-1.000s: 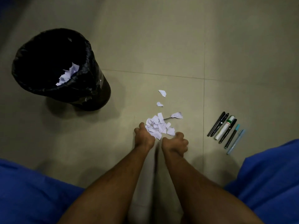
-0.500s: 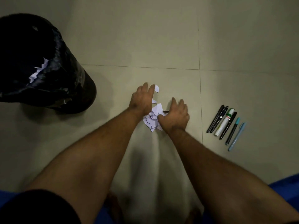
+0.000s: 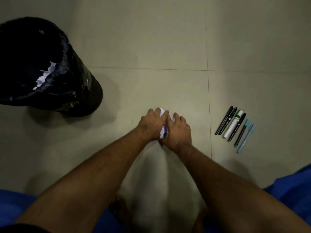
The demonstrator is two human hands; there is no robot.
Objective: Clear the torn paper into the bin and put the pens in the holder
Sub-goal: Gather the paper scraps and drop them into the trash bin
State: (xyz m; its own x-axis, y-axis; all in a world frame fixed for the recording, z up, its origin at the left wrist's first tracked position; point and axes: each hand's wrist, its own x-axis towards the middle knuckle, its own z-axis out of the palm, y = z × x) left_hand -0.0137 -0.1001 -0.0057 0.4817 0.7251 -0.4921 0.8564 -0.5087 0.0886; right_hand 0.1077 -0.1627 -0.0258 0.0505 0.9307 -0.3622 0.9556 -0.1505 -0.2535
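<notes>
Left hand [image 3: 152, 125] and right hand [image 3: 178, 130] cupped closed around torn paper [image 3: 162, 130] on floor [image 3: 151, 47] | gathering scraps, likely for bin [image 3: 80, 91] | pens [image 3: 234, 127] untouched

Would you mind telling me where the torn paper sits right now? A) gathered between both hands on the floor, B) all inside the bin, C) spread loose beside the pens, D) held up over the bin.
A: the torn paper shows white between the left hand and right hand, pressed together on the floor.
</notes>
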